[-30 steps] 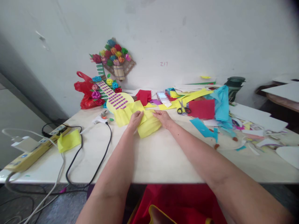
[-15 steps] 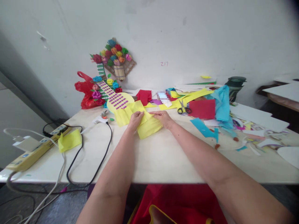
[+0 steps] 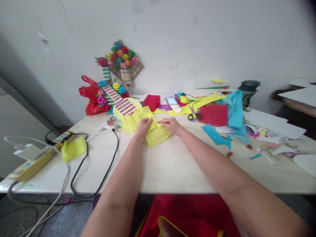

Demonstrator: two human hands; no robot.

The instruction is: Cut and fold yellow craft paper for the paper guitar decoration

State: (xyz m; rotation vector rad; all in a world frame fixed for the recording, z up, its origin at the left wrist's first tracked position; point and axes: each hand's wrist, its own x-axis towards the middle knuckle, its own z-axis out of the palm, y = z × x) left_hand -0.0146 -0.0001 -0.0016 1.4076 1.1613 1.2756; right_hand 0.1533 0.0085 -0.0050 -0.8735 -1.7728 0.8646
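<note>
Between my hands is a piece of yellow crepe paper (image 3: 158, 135), its near end hanging over the table. My left hand (image 3: 144, 127) pinches it with thumb and fingers. On its other side my right hand (image 3: 172, 125) is closed at the paper's upper right edge, fingertips pressed together on it. More yellow paper (image 3: 130, 121) lies just left of my left hand, against a guitar-shaped cutout (image 3: 127, 107) with purple stripes on pale yellow. Scissors (image 3: 194, 116) with black handles rest to the right, beyond my right hand.
At left are a glue gun (image 3: 106, 126), its black cord, a power strip (image 3: 37, 161) and another yellow sheet (image 3: 74, 148). Paper flowers (image 3: 122, 56) and a red bag (image 3: 90, 97) stand behind. Red paper (image 3: 213, 115), blue paper (image 3: 234, 110), scraps and a dark green bottle (image 3: 249, 92) lie right.
The fingers of my right hand have shifted very slightly at the edge of the yellow paper. Everything else looks the same.
</note>
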